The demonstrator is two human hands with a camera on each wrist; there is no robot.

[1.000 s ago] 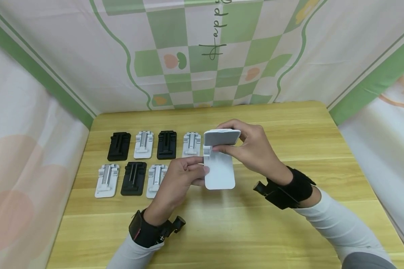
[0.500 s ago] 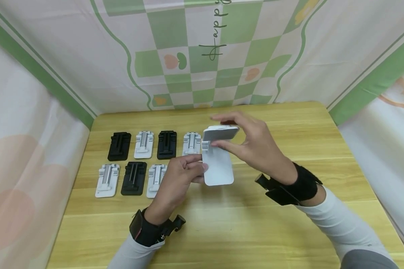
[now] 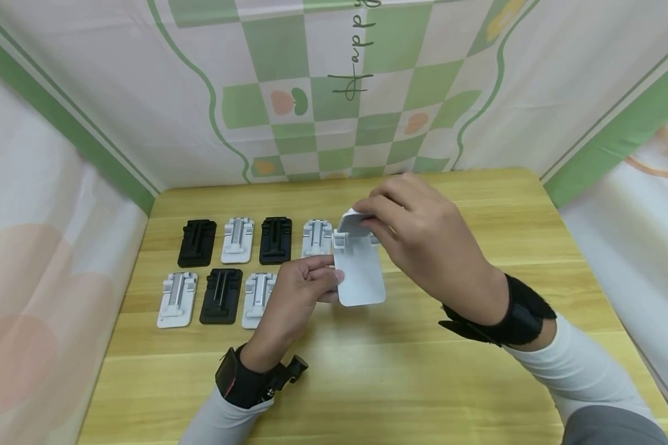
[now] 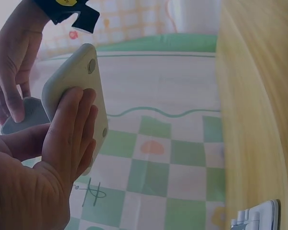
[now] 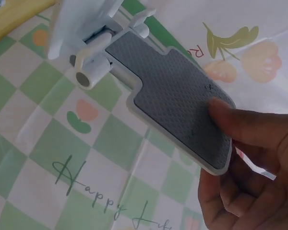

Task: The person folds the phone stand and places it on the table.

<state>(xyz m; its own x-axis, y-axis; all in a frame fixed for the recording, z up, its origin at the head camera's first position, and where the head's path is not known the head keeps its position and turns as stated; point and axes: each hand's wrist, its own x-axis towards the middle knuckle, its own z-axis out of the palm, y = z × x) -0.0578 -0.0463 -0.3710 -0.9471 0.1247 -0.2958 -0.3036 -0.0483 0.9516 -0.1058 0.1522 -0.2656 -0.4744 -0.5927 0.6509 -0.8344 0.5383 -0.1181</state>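
Observation:
A white folding phone stand (image 3: pixel 360 278) is held up over the table, its back plate tilted open from the base. My left hand (image 3: pixel 300 290) grips the base by its left edge, thumb on the upper face. In the left wrist view, the fingers lie along the underside of the base (image 4: pixel 100 108), which has round pads. My right hand (image 3: pixel 423 241) pinches the far end of the raised plate between thumb and fingers. The right wrist view shows this plate's grey textured pad (image 5: pixel 182 96) and the hinge (image 5: pixel 93 67) joining it to the base.
Several folded stands lie in two rows on the left of the wooden table (image 3: pixel 423 383), among them a black stand (image 3: pixel 197 242) and a white stand (image 3: pixel 177 299). One white stand (image 3: pixel 316 238) lies just behind the left hand. A patterned curtain (image 3: pixel 289 62) hangs behind the table.
My right hand has turned and shifted from the plate's right side to pinch its end from above. The stand has moved slightly up and left. My left hand keeps its grip.

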